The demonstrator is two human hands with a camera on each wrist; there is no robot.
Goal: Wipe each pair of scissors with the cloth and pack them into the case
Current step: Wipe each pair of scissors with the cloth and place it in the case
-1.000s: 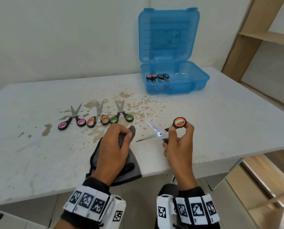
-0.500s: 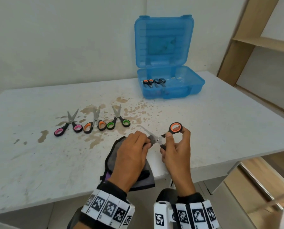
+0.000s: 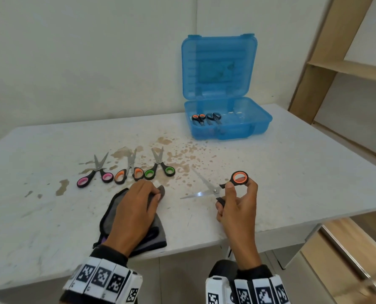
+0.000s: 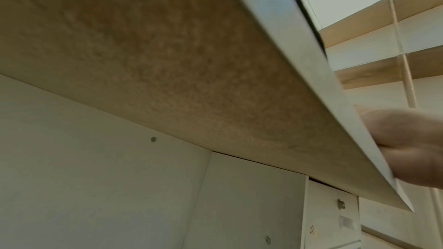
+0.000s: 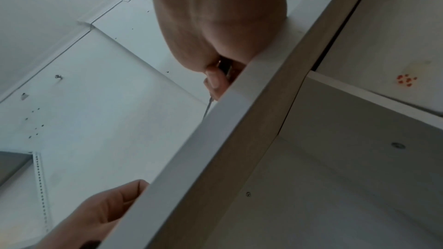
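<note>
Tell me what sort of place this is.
Probably a plain workroom or test room, not a home: a bare, stained white table against blank walls, empty wooden shelving on the right, and an open blue case.

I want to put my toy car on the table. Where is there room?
Bare patches: the table right of the right hand, and the far left beyond the pink scissors. Crowded: the row of scissors, the cloth under the left hand.

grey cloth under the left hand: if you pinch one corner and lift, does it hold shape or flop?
Likely flops: the grey cloth already lies folded and rumpled where the left hand grips it. Probably light, since it drapes flat on the table. Unlikely to slip; the fabric looks soft, not glossy.
</note>
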